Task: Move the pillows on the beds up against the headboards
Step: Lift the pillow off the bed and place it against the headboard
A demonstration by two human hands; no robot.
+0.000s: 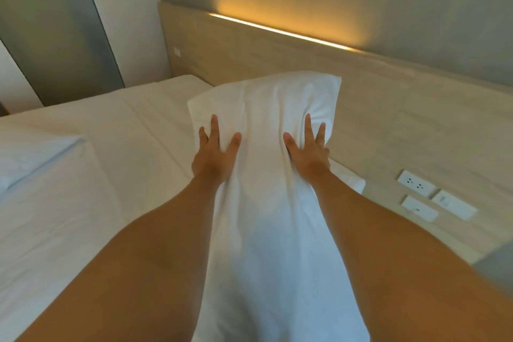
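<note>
At the centre of the view, I have the left hand (215, 151) and the right hand (308, 148) pressed into the two long sides of a white pillow (266, 203). Fingers are spread, thumbs lie on the upper face, and the fabric bunches between the palms; both hands are clamped on the pillow, well apart from each other.

The pillow runs lengthwise away from me, its far end raised near the wooden headboard (374, 97). I cannot tell whether that end touches the panel. Its near end drops out of view between the forearms.

Procedure, as I judge it:
1. Keep equal pressure on both sides so the filling does not slump to one end.
2. Turn the pillow so a long edge faces the headboard.
3. Lower it onto the mattress (125, 133) with that edge against the panel.

To the left, a folded white cover (36, 153) lies on the bed. To the right, wall sockets (416, 183) sit low on the panel; keep clear of them.
</note>
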